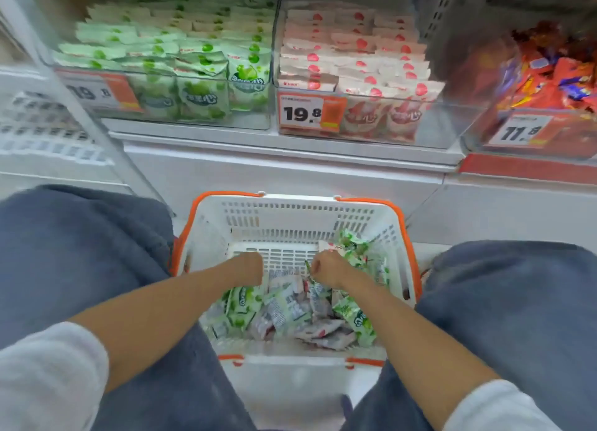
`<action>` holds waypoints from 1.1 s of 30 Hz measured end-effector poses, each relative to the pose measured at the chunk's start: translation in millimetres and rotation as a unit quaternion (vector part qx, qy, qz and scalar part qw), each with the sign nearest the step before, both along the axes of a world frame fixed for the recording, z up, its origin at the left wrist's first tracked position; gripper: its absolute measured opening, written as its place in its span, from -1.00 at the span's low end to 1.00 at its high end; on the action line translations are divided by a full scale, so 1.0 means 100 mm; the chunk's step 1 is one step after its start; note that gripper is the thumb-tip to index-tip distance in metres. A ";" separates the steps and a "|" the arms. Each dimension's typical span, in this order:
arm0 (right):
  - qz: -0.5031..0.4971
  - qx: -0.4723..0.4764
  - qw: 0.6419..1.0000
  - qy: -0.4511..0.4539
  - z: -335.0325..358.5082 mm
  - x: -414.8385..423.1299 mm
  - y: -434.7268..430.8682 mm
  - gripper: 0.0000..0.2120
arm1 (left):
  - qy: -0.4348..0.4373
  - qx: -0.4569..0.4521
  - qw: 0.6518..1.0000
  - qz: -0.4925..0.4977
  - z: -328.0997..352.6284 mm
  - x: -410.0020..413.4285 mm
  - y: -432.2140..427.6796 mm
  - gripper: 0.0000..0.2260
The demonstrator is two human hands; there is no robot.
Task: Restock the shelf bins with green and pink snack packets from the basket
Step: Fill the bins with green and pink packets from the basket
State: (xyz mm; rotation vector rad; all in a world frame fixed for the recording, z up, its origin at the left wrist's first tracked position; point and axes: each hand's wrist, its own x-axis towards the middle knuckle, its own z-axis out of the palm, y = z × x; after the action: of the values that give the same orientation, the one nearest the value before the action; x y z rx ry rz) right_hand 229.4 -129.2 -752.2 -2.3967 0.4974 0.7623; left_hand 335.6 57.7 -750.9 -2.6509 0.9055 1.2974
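basket (290,201): white moulded plastic, perforated, semi-matt | handles (185,227): orange plastic, smooth | green packets (242,304), pink packets (323,328): thin film, glossy, crinkled | bins (252,120): clear rigid plastic, glossy, reflective | price label (302,112): printed paper, matt | shelf (290,168): white, smooth, satin | trousers (64,252): blue-grey cloth, matt | sleeves (48,375): pale cloth, soft, matt

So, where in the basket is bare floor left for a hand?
In the basket, only the far floor is bare, between back wall, left hand and right hand. The near half and right side are crowded with packets.
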 end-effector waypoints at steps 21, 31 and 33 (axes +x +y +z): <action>-0.052 0.177 0.980 -0.072 0.71 0.22 0.02 -0.36 | 0.433 -0.189 0.700 0.535 0.66 0.26 -0.35 -0.81; -0.172 0.353 0.900 -0.188 1.88 0.71 0.03 -0.78 | 0.068 -0.424 0.807 0.405 1.56 0.45 -0.45 -0.38; -0.180 0.389 0.882 -0.195 2.07 0.83 0.11 -0.76 | -0.065 -0.443 0.807 0.386 1.69 0.52 -0.44 -0.40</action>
State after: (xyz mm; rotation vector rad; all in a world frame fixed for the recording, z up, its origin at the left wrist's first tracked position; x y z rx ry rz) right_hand 312.5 -117.9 -544.8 -1.5696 0.3562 0.2191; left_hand 387.2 14.2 -582.4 -4.0934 0.4351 0.7947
